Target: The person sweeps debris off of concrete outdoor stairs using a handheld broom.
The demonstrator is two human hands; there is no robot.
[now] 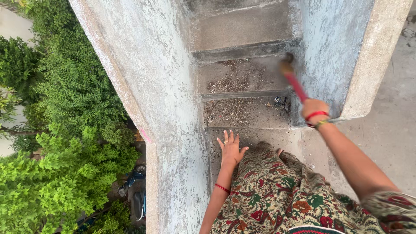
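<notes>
My right hand (313, 109) grips the red handle of a broom (293, 79), whose blurred head reaches down to a concrete step at the right wall. The fingers of my left hand (231, 147) are spread flat on the top step (255, 135), holding nothing. Dry leaves and dirt (237, 112) lie scattered over the step just below, and more debris (234, 79) covers the step under that. Both wrists wear red bangles. A floral patterned garment (277, 195) covers my knees at the bottom of the view.
A narrow concrete staircase (242, 30) descends between two weathered parapet walls (160, 86). A concrete terrace floor (390, 125) lies to the right. Far below on the left are green trees (65, 130) and a parked scooter (134, 195).
</notes>
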